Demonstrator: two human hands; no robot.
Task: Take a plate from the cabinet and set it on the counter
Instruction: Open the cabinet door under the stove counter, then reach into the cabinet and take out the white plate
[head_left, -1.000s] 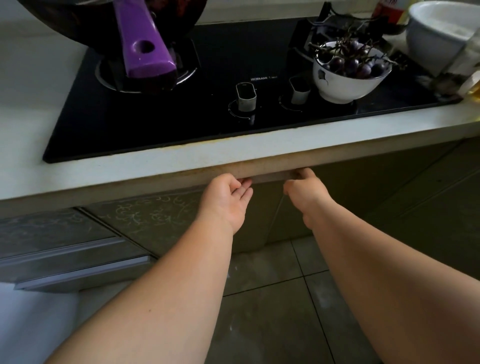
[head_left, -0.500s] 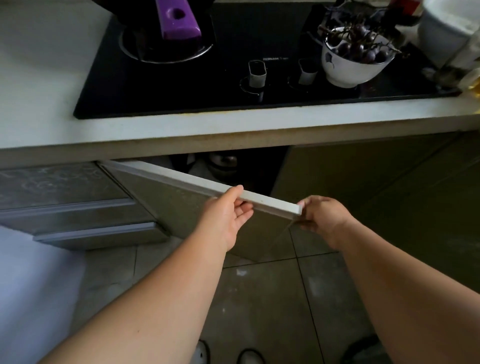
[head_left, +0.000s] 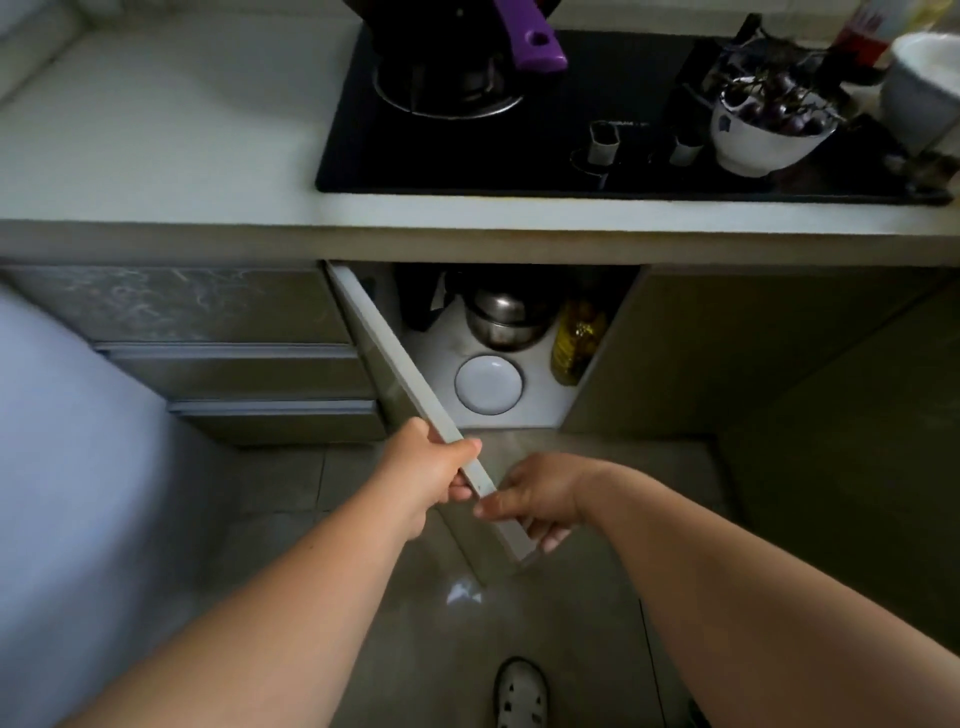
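1. While the cabinet door (head_left: 395, 374) stands swung out toward us, we see both hands on its top edge, near the free end at about 6 o'clock from the cabinet opening.
2. The left hand (head_left: 431, 470) is closed around the door edge: the thumb lies over the top and the fingers curl under it.
3. The right hand (head_left: 535, 499) is just beside it, at 3 o'clock from the left hand. It pinches the same edge, with the thumb on the near side and the fingers (head_left: 550, 540) wrapped behind the door's end.
4. The plate (head_left: 489, 385) is inside the open cabinet, lying flat on the white shelf (head_left: 540, 410) near its front edge. It is white and round, and no hand touches it.
5. At 12 o'clock from the plate stand stacked metal pots (head_left: 501, 317), near to it but apart.
6. At 2 o'clock from the plate is a bottle of yellow oil (head_left: 576, 338), upright, against the right wall of the cabinet.
7. Above the cabinet is the counter (head_left: 156, 135), pale and bare on its left part.
8. On the right part of the counter sits a black stove (head_left: 597, 104), with a pan with a purple handle (head_left: 530, 36) at its 10 o'clock.
9. A white bowl of dark grapes (head_left: 769, 130) stands on the stove at its 3 o'clock side.
10. At 6 o'clock in the view, on the tiled floor, we see one shoe (head_left: 521, 693).
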